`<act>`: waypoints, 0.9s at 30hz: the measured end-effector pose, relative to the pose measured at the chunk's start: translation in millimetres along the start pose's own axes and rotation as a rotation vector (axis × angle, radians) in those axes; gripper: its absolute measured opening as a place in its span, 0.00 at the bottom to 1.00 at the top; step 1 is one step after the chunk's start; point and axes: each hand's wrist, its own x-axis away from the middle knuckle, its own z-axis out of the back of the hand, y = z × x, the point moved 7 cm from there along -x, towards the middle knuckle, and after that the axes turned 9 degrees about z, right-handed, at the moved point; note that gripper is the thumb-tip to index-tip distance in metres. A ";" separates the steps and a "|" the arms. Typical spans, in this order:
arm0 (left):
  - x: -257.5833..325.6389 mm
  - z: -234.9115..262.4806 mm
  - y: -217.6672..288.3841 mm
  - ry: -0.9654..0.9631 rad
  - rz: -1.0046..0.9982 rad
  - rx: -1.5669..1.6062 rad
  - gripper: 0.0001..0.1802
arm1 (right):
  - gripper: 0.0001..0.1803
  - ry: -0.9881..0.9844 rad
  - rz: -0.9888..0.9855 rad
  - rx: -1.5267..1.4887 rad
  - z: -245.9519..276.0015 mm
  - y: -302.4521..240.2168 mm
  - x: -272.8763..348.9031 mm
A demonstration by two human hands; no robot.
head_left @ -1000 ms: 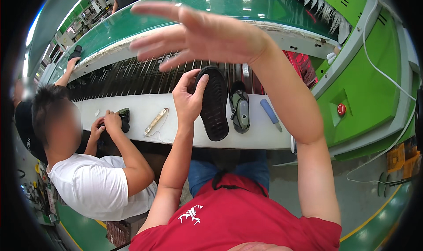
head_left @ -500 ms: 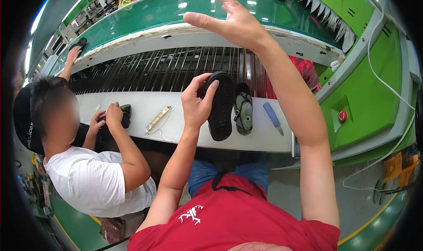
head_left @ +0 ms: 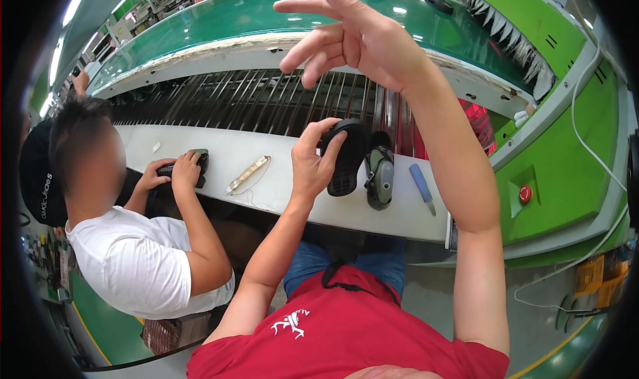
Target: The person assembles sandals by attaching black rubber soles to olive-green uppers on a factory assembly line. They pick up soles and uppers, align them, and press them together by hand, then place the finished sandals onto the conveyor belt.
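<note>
My left hand [head_left: 313,162] is closed on a black shoe sole [head_left: 349,159], thumb on one face and fingers behind its edge. The sole is tilted up above the white ledge [head_left: 279,182]. Right beside it, toe end away from me, stands a grey-green shoe [head_left: 380,179] with black trim. High over the metal rods, my right hand [head_left: 369,46] is raised with its fingers apart, holding nothing. To the right of the shoe lies a blue-handled tool [head_left: 421,186] with a thin tip.
A cream-coloured stick [head_left: 249,174] with loose thread lies left of my hand. At my left a co-worker [head_left: 143,259] handles a dark shoe [head_left: 201,169]. Beyond the rods [head_left: 233,99] runs a green belt [head_left: 253,22]. A green machine [head_left: 559,172] with a red button [head_left: 525,194] stands right.
My right hand has turned and lowered a little, its fingers spreading. The sole in my left hand has tipped and looks shorter. A co-worker's arm has left the belt's far-left edge.
</note>
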 end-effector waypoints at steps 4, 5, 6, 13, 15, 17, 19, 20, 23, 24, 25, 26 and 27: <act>2.3 4.4 4.5 0.028 0.005 -0.018 0.13 | 0.35 0.357 -0.080 0.526 -7.3 12.0 -5.3; 3.1 3.9 4.6 0.025 0.014 -0.020 0.13 | 0.35 0.381 -0.074 0.591 -10.3 13.0 -4.3; 4.4 8.0 3.6 0.029 0.024 -0.033 0.13 | 0.35 0.396 -0.063 0.648 -12.2 17.0 -5.4; 9.1 24.5 -16.3 0.084 0.078 0.026 0.11 | 0.38 0.459 -0.134 1.106 6.7 93.8 68.1; 12.1 22.7 -11.4 0.093 0.062 0.055 0.12 | 0.29 0.575 0.032 1.129 1.3 114.9 101.5; 19.3 26.8 -6.6 0.099 0.021 0.042 0.12 | 0.22 0.775 0.085 1.156 -8.3 127.8 133.1; 31.7 30.6 -5.5 0.123 -0.019 0.066 0.14 | 0.20 0.855 0.212 1.156 -30.8 133.6 152.0; 40.5 32.7 1.2 0.110 -0.019 0.057 0.15 | 0.20 0.857 0.254 1.186 -39.3 142.0 165.4; 75.6 37.6 15.4 0.024 -0.044 0.004 0.15 | 0.17 0.910 0.214 1.200 -68.9 165.4 201.0; 89.9 37.5 16.4 0.012 -0.021 0.007 0.15 | 0.17 0.879 0.209 1.227 -82.2 165.2 202.4; 104.2 36.9 7.9 -0.016 0.059 0.028 0.15 | 0.16 0.885 0.147 1.200 -90.6 172.3 211.4; 117.7 36.0 -3.3 -0.044 0.140 0.049 0.15 | 0.15 0.910 0.051 1.141 -96.0 183.1 221.4; 128.3 31.9 -15.1 -0.070 0.217 0.119 0.14 | 0.15 0.958 -0.015 1.075 -99.8 194.2 231.9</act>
